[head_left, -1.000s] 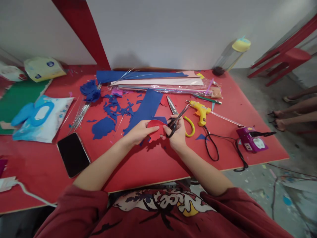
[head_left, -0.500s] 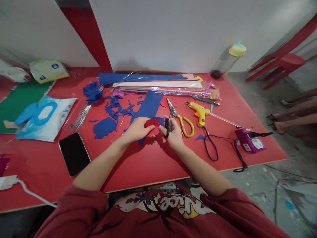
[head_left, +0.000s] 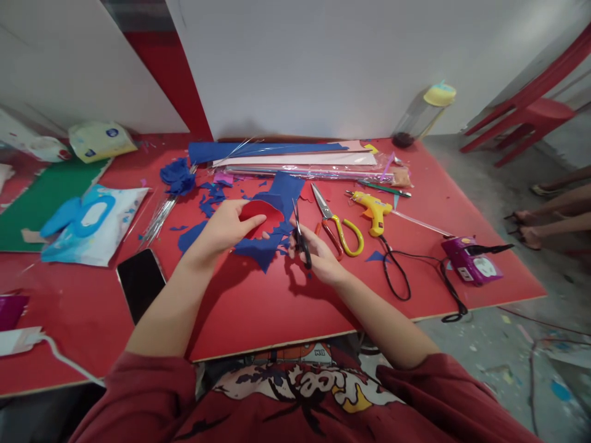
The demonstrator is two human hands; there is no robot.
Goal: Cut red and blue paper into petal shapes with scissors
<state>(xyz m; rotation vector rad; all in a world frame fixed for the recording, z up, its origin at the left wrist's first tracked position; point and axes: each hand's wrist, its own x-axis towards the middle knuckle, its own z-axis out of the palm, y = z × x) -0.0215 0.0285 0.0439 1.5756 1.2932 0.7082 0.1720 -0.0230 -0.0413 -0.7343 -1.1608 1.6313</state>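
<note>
In my left hand (head_left: 231, 224) a curved piece of red paper (head_left: 264, 210), scalloped along one edge, is pinched between thumb and fingers, with blue paper (head_left: 258, 250) behind and below it. My right hand (head_left: 316, 253) is wrapped round small black-handled scissors (head_left: 301, 240), whose blades point away from me. A short space separates the scissors from the red paper. Right of that hand lie larger scissors (head_left: 335, 221) with one yellow and one red handle. A blue strip (head_left: 287, 184) and blue scraps (head_left: 215, 195) lie beyond my hands.
A yellow glue gun (head_left: 373, 209) with its cable and a purple power socket box (head_left: 471, 261) are at right. On the left are a phone (head_left: 141, 283), a wipes pack (head_left: 99, 224) and a blue paper flower (head_left: 178, 176). Rolled sheets (head_left: 286, 149) line the wall beside a bottle (head_left: 422, 117).
My left hand has moved left with the red paper, which now shows more of its inner face. My right hand and the small scissors have drawn away from it, slightly towards me.
</note>
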